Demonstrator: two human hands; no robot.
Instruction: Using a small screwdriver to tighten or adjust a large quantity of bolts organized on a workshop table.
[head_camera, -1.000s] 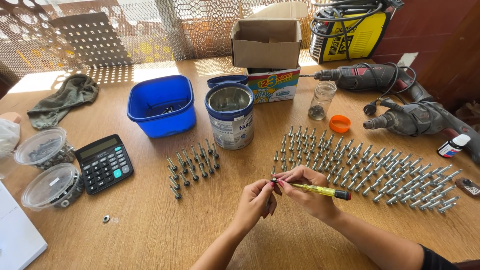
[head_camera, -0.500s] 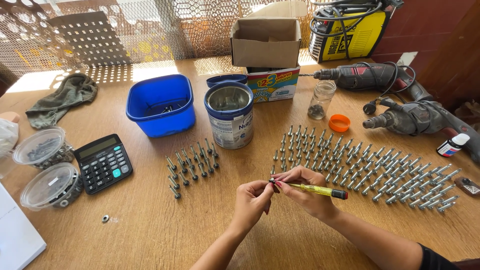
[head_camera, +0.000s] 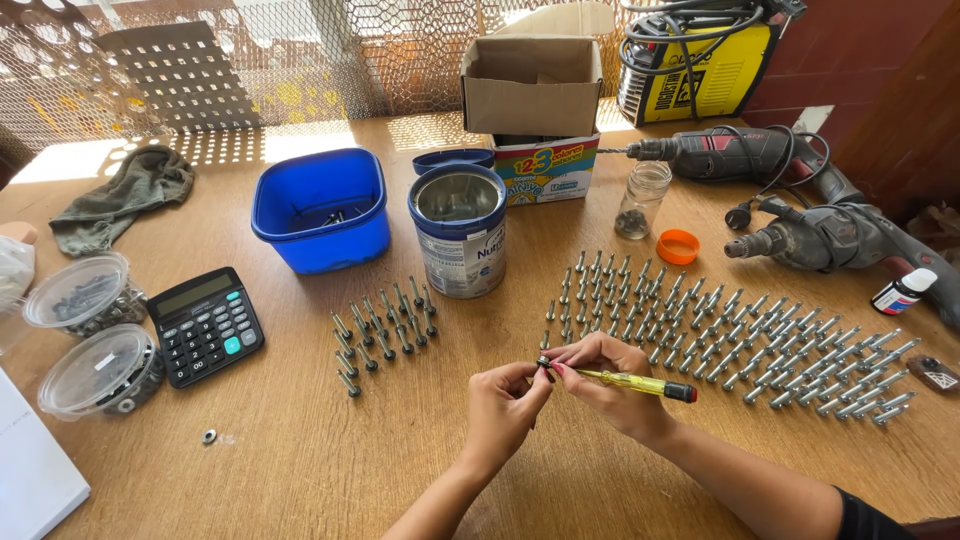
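My right hand (head_camera: 615, 382) grips a yellow-handled screwdriver (head_camera: 640, 383) with its tip pointing left. My left hand (head_camera: 502, 403) pinches a small screw (head_camera: 543, 364) against that tip. Both hands meet above the wooden table (head_camera: 300, 470), just in front of a large field of upright screws (head_camera: 740, 340). A smaller group of dark-headed screws (head_camera: 385, 330) stands to the left of my hands.
A metal tin (head_camera: 458, 230), blue tub (head_camera: 320, 210), cardboard box (head_camera: 533, 85) and small glass jar (head_camera: 642, 199) with orange lid (head_camera: 679, 246) stand behind. Two power drills (head_camera: 800, 200) lie right. Calculator (head_camera: 205, 325) and two lidded plastic tubs (head_camera: 85, 330) sit left.
Nothing has visibly moved apart from slight finger shifts at the screwdriver tip.
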